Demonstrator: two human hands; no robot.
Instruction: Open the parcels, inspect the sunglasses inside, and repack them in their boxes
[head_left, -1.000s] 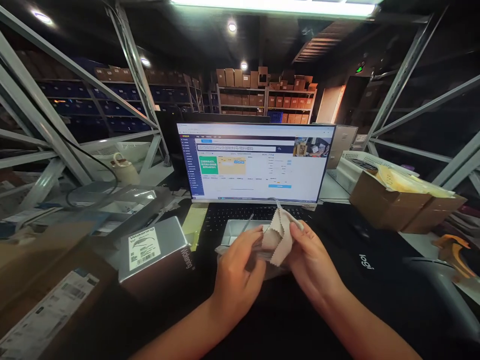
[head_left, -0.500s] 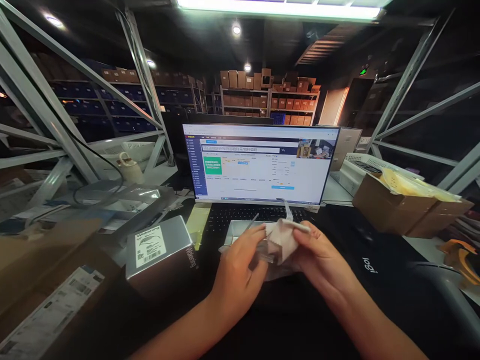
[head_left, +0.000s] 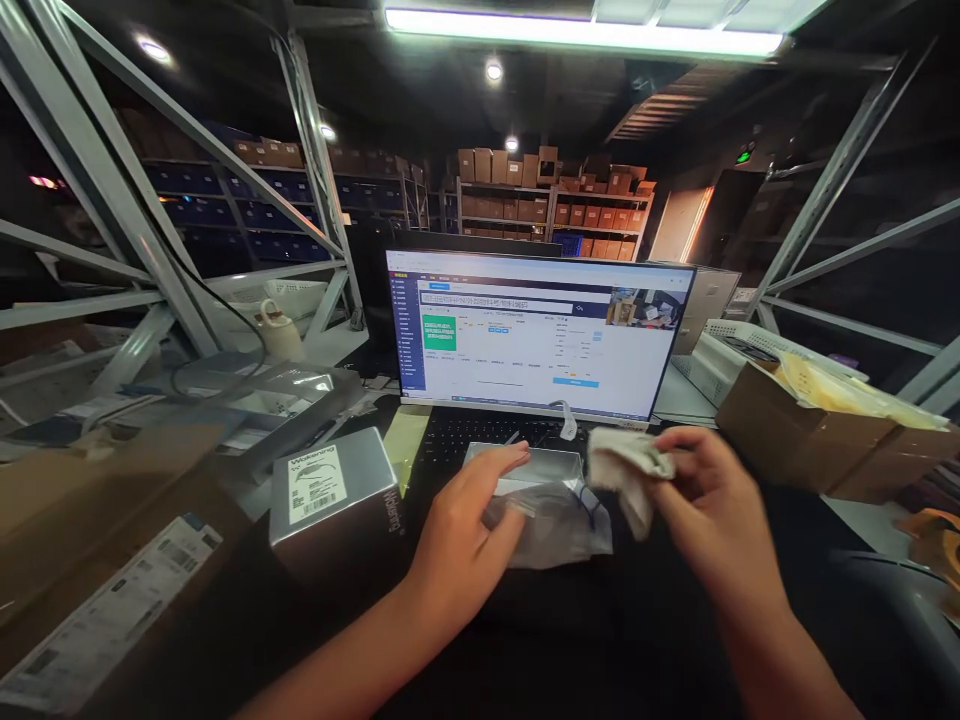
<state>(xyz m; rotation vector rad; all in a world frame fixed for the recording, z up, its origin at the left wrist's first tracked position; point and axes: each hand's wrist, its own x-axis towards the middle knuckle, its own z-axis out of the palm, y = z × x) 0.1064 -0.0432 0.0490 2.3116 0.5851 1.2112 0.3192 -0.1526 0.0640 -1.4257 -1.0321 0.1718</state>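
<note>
My right hand (head_left: 716, 500) pinches a crumpled off-white cloth (head_left: 626, 468), which hangs down from the fingertips and is slightly blurred. To its left, my left hand (head_left: 469, 515) is open, thumb and fingers apart, over a clear plastic bag (head_left: 559, 530). Whether those fingers touch the bag is hard to see. Behind the bag sits an open silver-grey box (head_left: 551, 463), partly covered by my left hand. A small white tag or strip (head_left: 568, 420) stands up near the keyboard (head_left: 450, 440).
A silver "Wakening" box (head_left: 330, 490) with a label stands at left, beside a large cardboard carton (head_left: 142, 570). The monitor (head_left: 517, 345) is straight ahead. At right are an open carton (head_left: 780, 410) of yellowish packets and a white basket (head_left: 720, 350). Metal rack posts flank the desk.
My right hand has drawn the cloth away to the right, off my left hand. My left hand no longer touches the cloth, and the plastic bag shows more fully.
</note>
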